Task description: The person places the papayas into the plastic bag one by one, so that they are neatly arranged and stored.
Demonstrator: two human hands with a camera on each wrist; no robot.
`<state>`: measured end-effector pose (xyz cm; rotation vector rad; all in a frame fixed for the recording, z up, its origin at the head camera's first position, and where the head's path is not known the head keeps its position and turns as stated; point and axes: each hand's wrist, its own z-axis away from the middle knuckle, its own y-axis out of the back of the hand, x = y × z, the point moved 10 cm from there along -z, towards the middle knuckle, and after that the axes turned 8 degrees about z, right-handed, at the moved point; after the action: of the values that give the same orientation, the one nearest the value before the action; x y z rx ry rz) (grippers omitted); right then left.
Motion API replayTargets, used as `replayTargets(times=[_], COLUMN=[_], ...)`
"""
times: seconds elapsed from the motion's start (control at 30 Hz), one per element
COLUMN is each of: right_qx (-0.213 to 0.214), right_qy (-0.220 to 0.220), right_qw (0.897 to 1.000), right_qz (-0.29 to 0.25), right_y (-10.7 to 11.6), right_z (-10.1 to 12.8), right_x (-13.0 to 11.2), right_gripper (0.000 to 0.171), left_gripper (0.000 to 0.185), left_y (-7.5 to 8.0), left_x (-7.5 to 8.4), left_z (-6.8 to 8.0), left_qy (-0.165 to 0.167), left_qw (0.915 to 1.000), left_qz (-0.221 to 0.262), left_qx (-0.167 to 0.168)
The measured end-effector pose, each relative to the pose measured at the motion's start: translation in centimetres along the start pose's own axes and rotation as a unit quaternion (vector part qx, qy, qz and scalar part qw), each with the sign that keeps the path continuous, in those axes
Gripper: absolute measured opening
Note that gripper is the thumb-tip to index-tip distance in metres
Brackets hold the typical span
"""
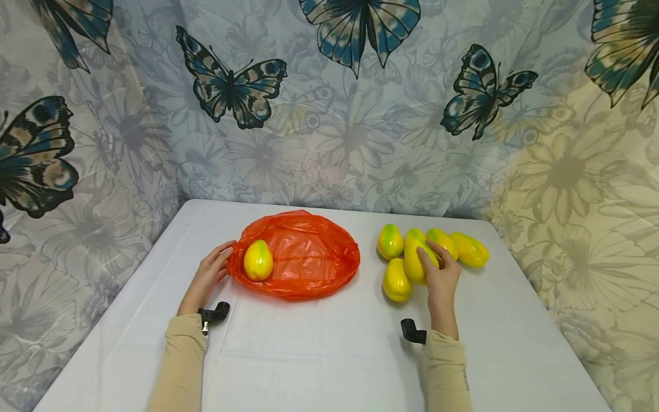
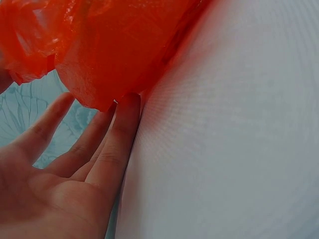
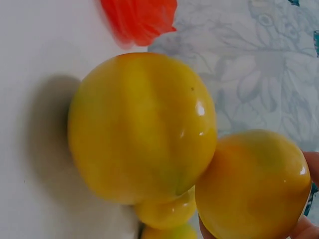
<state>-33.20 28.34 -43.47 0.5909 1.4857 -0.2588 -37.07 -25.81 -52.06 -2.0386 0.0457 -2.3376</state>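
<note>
A red plastic bag (image 1: 311,257) lies spread with its mouth wide on the table, one yellow-green mango (image 1: 258,260) sitting inside at its left. Against the bag's left edge rests my left hand (image 1: 210,270); the left wrist view shows its fingers (image 2: 113,149) extended, with fingertips touching the red film. On the right, my right hand (image 1: 441,280) grips a mango (image 1: 413,260) between thumb and fingers. The right wrist view shows this held mango (image 3: 254,181) beside a nearer mango (image 3: 142,127), with only bits of the hand visible.
Around the held fruit are other mangoes: one (image 1: 390,241) at back left, one (image 1: 397,280) in front, one (image 1: 444,241) behind and one (image 1: 471,249) at far right. A white cloth covers the table (image 1: 309,355). Behind stands a butterfly-patterned backdrop (image 1: 350,143).
</note>
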Motion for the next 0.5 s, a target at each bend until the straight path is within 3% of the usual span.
replayTargets(times=[0.5], right_qx=[-0.036], right_qy=[0.014], right_qw=[0.998], right_qz=[-0.049], right_y=[-3.1], right_z=[0.3], right_x=[-1.6], right_gripper=[0.043], left_gripper=[0.059], left_y=[0.0], left_x=[0.1], left_z=[0.2], left_qy=[0.002], left_qw=[1.0], left_qz=[0.006], left_qx=[0.001])
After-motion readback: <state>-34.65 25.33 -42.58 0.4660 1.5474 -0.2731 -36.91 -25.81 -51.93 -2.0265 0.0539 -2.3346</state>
